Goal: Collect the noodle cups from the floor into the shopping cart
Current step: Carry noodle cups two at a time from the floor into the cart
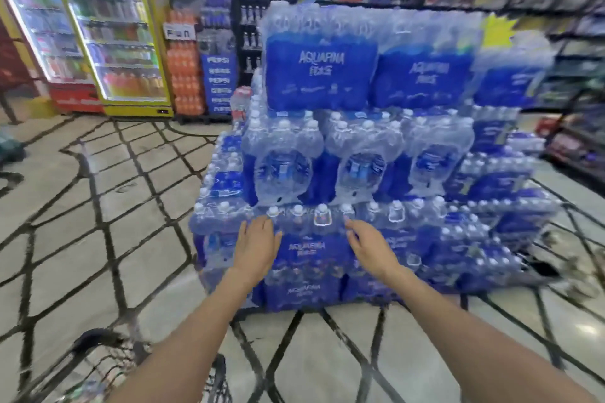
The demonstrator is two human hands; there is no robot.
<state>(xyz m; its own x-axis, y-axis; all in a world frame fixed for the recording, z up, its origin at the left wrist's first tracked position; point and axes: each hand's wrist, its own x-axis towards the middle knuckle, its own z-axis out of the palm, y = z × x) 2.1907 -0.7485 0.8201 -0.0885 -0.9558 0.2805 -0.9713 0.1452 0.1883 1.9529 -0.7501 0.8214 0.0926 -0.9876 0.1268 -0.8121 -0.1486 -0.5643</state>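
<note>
Noodle cups: cannot be made out anywhere; frame blurred. Cart point(108, 366) at bottom left, wire basket and dark rim showing under the left forearm, contents unclear. Left hand point(253, 249) and right hand point(370, 247) both stretched forward, fingers spread, gripping nothing, seen against the stacked water packs point(370, 154). Packs sit on the tiled floor point(98, 206). Drink fridge point(108, 26) at far left.
</note>
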